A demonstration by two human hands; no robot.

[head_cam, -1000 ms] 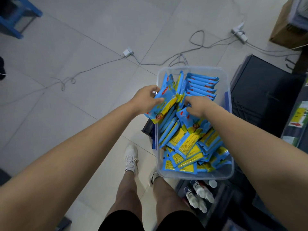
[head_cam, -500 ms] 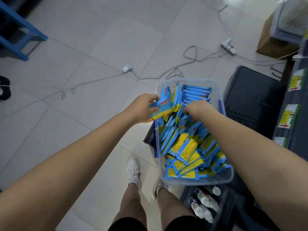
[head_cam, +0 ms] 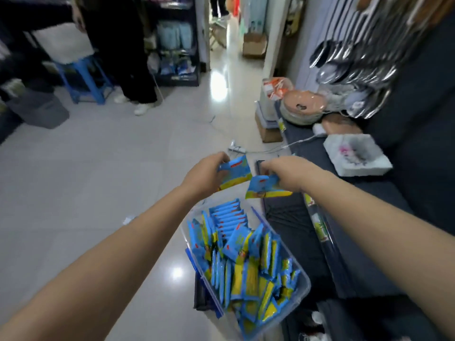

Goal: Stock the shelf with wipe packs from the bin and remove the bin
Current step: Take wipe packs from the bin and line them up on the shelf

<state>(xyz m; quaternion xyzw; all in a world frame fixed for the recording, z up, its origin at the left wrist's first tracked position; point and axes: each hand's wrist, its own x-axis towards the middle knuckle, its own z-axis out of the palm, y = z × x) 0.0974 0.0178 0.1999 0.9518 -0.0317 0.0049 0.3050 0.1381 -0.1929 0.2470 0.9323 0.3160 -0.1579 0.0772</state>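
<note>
Print on the wipe packs (head_cam: 246, 262) is illegible.

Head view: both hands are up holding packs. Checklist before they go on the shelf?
1. Grip of left hand on wipe pack: ok.
2. Grip of right hand on second pack: ok.
3. Both packs held clear above the bin: ok.
4. Bare dark shelf surface near the white tray: ok.
5. Which way the held packs face: cannot tell, blurred.
6. Bin emptied for removal: not ok, many loose packs inside.
</note>
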